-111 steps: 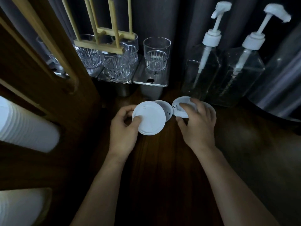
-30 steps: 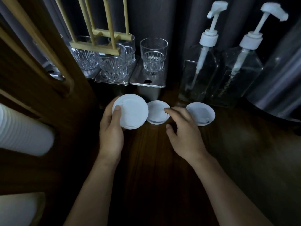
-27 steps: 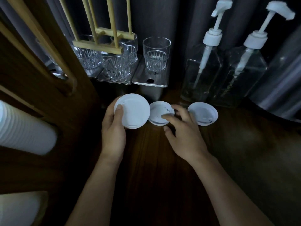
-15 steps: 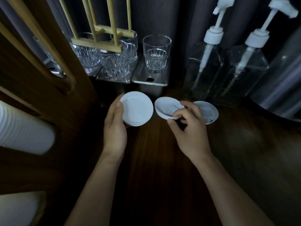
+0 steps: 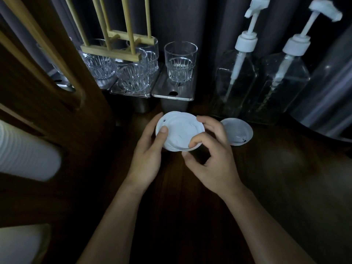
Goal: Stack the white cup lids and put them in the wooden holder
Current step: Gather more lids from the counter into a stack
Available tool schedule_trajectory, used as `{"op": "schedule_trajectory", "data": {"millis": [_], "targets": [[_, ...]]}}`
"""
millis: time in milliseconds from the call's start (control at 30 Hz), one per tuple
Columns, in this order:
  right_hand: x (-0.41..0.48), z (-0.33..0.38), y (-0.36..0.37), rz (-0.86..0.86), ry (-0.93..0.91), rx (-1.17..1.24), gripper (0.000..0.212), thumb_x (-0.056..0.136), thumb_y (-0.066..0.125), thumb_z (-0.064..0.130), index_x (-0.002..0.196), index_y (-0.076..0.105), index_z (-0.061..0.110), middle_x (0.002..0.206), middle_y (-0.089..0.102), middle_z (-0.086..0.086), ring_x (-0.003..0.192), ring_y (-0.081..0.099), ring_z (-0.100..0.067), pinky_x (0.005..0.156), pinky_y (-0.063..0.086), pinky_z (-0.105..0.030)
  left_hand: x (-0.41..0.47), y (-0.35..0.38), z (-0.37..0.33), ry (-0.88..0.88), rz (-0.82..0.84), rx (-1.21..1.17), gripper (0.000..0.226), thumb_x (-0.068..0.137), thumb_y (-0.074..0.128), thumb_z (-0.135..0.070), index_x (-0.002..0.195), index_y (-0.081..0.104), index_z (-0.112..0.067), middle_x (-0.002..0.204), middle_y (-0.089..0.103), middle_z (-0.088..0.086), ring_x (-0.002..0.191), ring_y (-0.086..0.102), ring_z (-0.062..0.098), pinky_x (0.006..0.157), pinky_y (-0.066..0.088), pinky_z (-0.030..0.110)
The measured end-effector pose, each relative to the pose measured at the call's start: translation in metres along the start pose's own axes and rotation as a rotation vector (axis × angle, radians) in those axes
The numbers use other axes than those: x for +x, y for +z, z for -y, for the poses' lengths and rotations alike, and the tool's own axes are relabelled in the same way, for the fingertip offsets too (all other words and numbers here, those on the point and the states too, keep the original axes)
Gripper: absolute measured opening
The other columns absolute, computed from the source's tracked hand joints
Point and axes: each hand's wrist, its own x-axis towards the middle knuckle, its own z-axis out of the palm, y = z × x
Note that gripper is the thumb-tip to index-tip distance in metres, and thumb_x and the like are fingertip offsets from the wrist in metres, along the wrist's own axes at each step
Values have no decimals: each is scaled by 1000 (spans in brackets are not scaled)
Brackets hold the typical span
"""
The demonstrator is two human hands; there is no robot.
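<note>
- The left hand (image 5: 147,157) grips the left edge of a small stack of white lids (image 5: 179,130), thumb pressed on the top face and fingers curled underneath.
- The right hand (image 5: 211,159) closes on the same stack from the right, with fingertips on the far rim and the thumb at the near rim.
- The stack is held just above the dark tabletop (image 5: 190,216), in front of the metal containers; at least two rims show along its lower edge, though the dim light makes the exact count hard to read.
- One more white lid (image 5: 240,130) lies flat on the tabletop just right of the right hand, in front of two clear pump bottles (image 5: 236,80).
- The wooden holder (image 5: 116,46), a frame of upright rods, stands at the back left above several drinking glasses (image 5: 180,61).
- A row of white cups (image 5: 24,151) lies sideways at the left edge.
</note>
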Motion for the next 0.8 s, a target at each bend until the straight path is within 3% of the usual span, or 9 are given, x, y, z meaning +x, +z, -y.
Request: {"op": "schedule_trajectory", "data": {"millis": [100, 200, 367, 533, 700, 800], "targets": [[-1, -1, 1, 23, 26, -15, 34, 77, 89, 20, 101, 68, 9, 146, 48, -6, 141, 44, -20, 111, 43, -35, 0, 1, 3, 6, 15, -9, 39, 108, 56, -26, 146, 56, -30, 137, 66, -17, 131, 60, 3, 116, 47, 44], [-2, 0, 2, 8, 69, 2, 61, 75, 92, 29, 124, 62, 9, 149, 45, -4, 142, 41, -14, 113, 36, -22, 0, 0, 4, 7, 31, -14, 39, 107, 56, -17, 143, 59, -29, 133, 68, -15, 127, 62, 3, 111, 51, 37], [-1, 1, 1, -33, 206, 7, 78, 77, 91, 24, 143, 49, 16, 148, 48, 2, 139, 41, -3, 108, 32, -8, -3, 5, -2, -45, 88, -81, 43, 105, 51, -1, 144, 57, -19, 128, 69, -12, 112, 68, -1, 84, 58, 19], [-3, 2, 0, 17, 234, 95, 96, 79, 88, 18, 157, 32, 21, 158, 41, 10, 148, 36, -3, 116, 35, -17, -4, 4, -4, -56, 135, -70, 51, 102, 51, 4, 141, 59, -29, 131, 70, -11, 119, 67, 3, 85, 57, 19], [-5, 1, 0, 94, 217, 57, 96, 80, 84, 21, 160, 31, 24, 161, 39, 11, 150, 32, -2, 114, 25, -7, -3, 3, -1, -51, 162, -38, 59, 88, 58, -5, 141, 61, -32, 131, 71, -13, 122, 65, 5, 87, 56, 20], [-4, 2, 0, 121, 190, 69, 96, 81, 85, 31, 160, 30, 28, 161, 36, 13, 151, 31, -4, 114, 25, -8, -2, 1, -1, -45, 171, -22, 68, 78, 55, -12, 143, 60, -31, 132, 71, -13, 125, 64, 7, 98, 56, 26]]}}
